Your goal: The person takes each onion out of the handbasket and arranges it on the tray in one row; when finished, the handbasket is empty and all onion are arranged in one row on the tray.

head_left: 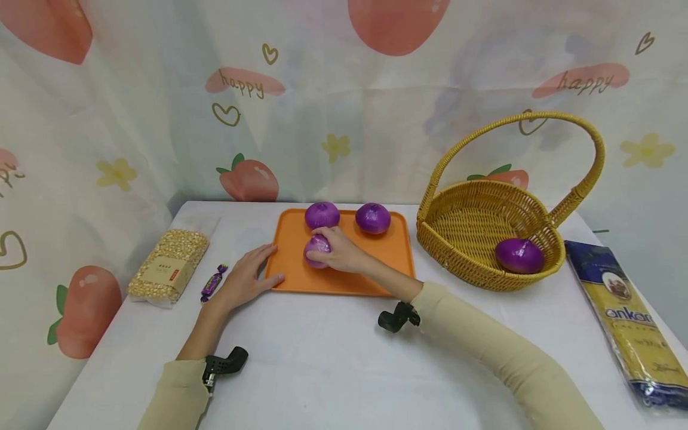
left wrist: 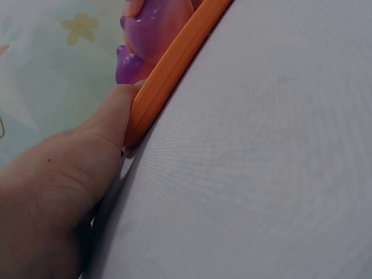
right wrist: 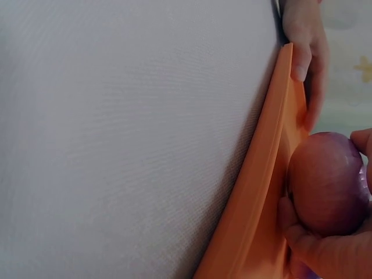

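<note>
My right hand [head_left: 344, 251] grips a purple onion [head_left: 312, 247] over the orange tray [head_left: 290, 278]. In the right wrist view, its thumb and fingers lie around that onion [right wrist: 326, 180]; whether the onion touches the tray I cannot tell. Behind it on the tray sit a second onion [head_left: 322, 214] and a third onion [head_left: 373, 218]. At the tray's left side rests my left hand [head_left: 244, 280], with fingers extended and thumb on the rim near the front corner. One more onion [head_left: 519, 255] lies inside the wicker basket [head_left: 467, 263], on its right side.
Left of the tray lie a wrapped candy [head_left: 214, 283] and a clear bag of yellow kernels [head_left: 171, 263]. A blue and yellow packet [head_left: 629, 322] lies along the right table edge. The basket's tall handle [head_left: 505, 122] arches above it. A patterned curtain hangs behind the table.
</note>
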{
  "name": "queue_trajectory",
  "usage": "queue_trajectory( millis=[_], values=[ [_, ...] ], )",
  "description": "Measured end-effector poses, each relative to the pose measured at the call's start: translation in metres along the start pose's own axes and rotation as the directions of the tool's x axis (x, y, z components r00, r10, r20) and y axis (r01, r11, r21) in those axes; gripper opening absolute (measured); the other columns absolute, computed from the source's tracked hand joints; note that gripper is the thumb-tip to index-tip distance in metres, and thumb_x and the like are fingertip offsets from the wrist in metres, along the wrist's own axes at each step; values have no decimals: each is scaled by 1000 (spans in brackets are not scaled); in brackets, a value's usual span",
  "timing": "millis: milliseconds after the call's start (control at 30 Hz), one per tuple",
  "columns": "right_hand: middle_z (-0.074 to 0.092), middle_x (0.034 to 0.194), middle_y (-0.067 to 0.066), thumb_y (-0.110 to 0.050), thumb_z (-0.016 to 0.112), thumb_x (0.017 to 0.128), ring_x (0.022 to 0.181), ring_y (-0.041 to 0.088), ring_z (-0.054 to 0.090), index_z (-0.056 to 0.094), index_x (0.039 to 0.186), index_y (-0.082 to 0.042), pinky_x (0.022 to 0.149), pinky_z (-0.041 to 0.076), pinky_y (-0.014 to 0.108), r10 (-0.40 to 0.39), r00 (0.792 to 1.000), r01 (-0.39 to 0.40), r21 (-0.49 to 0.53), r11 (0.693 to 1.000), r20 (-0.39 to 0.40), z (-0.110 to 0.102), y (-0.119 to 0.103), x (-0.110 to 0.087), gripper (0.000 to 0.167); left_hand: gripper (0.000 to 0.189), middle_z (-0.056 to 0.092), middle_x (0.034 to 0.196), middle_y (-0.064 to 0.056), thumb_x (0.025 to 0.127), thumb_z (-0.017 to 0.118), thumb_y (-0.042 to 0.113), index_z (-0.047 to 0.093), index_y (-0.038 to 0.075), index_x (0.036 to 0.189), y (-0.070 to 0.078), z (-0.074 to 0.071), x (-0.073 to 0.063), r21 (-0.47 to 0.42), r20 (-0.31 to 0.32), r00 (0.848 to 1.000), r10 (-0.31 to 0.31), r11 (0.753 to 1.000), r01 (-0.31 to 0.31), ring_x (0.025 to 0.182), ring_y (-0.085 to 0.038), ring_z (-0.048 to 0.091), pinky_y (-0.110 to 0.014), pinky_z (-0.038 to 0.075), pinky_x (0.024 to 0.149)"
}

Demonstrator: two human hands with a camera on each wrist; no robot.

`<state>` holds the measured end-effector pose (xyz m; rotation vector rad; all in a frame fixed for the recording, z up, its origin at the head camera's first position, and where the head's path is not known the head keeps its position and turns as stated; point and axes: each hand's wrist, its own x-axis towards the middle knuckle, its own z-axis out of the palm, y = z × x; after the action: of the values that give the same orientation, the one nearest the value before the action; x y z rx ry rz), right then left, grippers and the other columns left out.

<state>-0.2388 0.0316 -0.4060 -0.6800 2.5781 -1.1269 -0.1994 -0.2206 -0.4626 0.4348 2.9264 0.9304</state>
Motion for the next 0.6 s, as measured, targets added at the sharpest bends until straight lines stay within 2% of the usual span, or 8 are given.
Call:
queue_trajectory(
  millis=[367, 600],
  values=[
    [42, 132, 24, -29, 64, 93, 121, 36, 51, 44, 139, -4, 104, 48, 48, -30, 999, 31, -30, 999, 25, 1, 4, -1, 56, 77, 34, 156, -14, 87, 68, 45, 37, 14, 150, 2, -1, -1, -2, -2, 1000, 4, 1000, -4, 145, -36, 29, -59, 26, 117],
    [39, 134, 24, -32, 61, 94, 124, 37, 50, 41, 141, -7, 105, 47, 49, -12, 999, 14, -34, 999, 39, 1, 3, -3, 57, 76, 35, 156, -15, 87, 68, 45, 37, 14, 150, 1, 0, -1, 4, -2, 1000, 7, 1000, -7, 145, -37, 30, -59, 25, 117]
  ],
)
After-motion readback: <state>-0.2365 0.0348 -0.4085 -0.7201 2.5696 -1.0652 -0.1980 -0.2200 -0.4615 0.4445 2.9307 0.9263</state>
